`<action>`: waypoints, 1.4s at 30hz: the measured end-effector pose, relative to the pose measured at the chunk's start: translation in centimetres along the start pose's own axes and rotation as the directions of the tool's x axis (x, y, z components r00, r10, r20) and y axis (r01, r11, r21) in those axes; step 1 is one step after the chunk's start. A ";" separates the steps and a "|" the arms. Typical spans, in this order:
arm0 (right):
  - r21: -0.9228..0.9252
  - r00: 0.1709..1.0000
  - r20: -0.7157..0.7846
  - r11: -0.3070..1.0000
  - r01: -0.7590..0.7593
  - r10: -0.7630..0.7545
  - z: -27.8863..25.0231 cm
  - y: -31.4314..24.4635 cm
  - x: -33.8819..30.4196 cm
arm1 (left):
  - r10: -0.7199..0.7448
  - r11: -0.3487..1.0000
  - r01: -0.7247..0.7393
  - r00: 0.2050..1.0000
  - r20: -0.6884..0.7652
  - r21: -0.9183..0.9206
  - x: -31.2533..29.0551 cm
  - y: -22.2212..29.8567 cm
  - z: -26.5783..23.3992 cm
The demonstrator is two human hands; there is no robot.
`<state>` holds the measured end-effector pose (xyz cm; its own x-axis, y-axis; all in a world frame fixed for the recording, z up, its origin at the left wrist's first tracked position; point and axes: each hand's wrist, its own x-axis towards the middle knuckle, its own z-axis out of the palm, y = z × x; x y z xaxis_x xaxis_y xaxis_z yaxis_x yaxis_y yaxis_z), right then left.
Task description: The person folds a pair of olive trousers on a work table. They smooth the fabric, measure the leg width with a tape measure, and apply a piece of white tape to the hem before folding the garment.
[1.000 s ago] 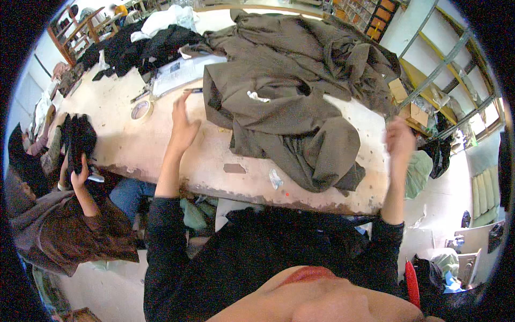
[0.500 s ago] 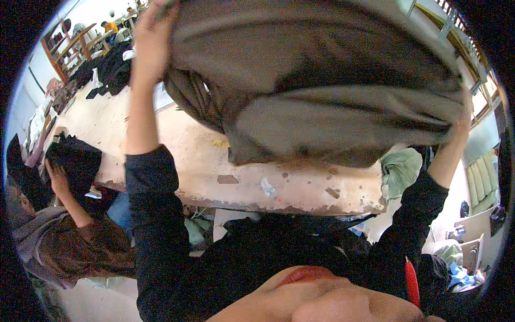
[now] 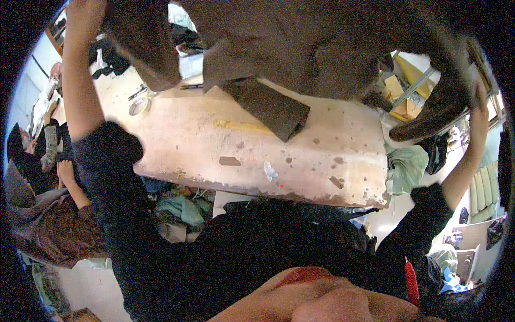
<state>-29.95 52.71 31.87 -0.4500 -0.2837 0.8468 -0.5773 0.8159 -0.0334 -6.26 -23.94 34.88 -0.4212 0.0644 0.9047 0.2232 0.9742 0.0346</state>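
Note:
A dark brown garment [image 3: 332, 51] hangs in the air above the far part of the worktable [image 3: 252, 145], stretched wide between my raised arms. My left hand [image 3: 87, 9] holds it up at the upper left; the picture's top edge cuts that hand off. At the far right my right hand [image 3: 476, 96] grips the other side, blurred by motion. A folded flap of the same cloth [image 3: 276, 110] droops below the middle, over the tabletop. Long, sleeve-like parts hang near each hand. The garment's upper part runs out of view.
A tape roll [image 3: 140, 106] lies at the table's left. Pale green cloth [image 3: 405, 166] hangs by its right end. On my left a co-worker's hand [image 3: 65, 172] rests near dark cloth. Fabric bundles [image 3: 182, 209] lie under the table edge. Cardboard boxes [image 3: 407, 104] stand at the far right.
My arms have spread apart, the left moving left and up, the right slightly outward. The garment has lifted and opened out, baring more tabletop. The co-worker's hand has lowered.

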 end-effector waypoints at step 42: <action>0.221 0.401 0.895 0.975 -0.016 -0.197 14.5 -33.8 -26.2 | 0.235 0.945 0.106 0.440 0.867 -0.310 -30.5 22.5 14.8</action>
<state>-8.55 25.29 3.14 -0.6766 -0.7250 -0.1288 -0.7067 0.6884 -0.1634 -1.35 -0.78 1.79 -0.8947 0.4450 0.0380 0.4388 0.8601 0.2601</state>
